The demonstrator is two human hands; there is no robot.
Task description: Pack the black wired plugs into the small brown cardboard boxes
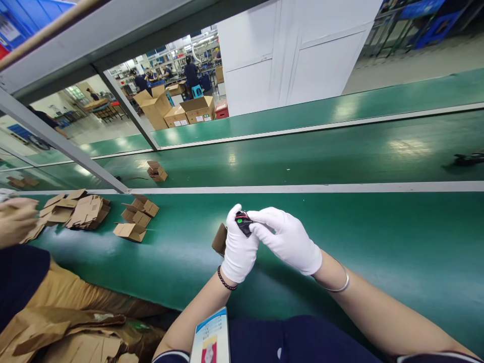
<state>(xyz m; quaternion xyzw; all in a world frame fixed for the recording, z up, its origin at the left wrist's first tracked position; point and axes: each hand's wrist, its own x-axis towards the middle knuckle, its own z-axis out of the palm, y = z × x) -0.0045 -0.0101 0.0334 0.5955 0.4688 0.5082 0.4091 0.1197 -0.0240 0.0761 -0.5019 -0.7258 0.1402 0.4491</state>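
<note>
Both my hands wear white gloves and meet over the green worktop. My left hand [240, 252] is closed around a small black part [244, 223] with a red wire and a green round spot. From the right, my right hand [285, 237] pinches the same part with thumb and forefinger. What kind of part it is, I cannot make out. Behind my left hand stands a small cardboard box [220, 240], partly hidden by the glove.
Several open small boxes [138, 212] stand left, beside a pile of flattened cardboard [86, 210]. A co-worker's hand [17, 222] is at the far left. Beyond a pale rail [302, 188] runs a green belt [264, 166] carrying a small box [156, 171] and a dark item [469, 159].
</note>
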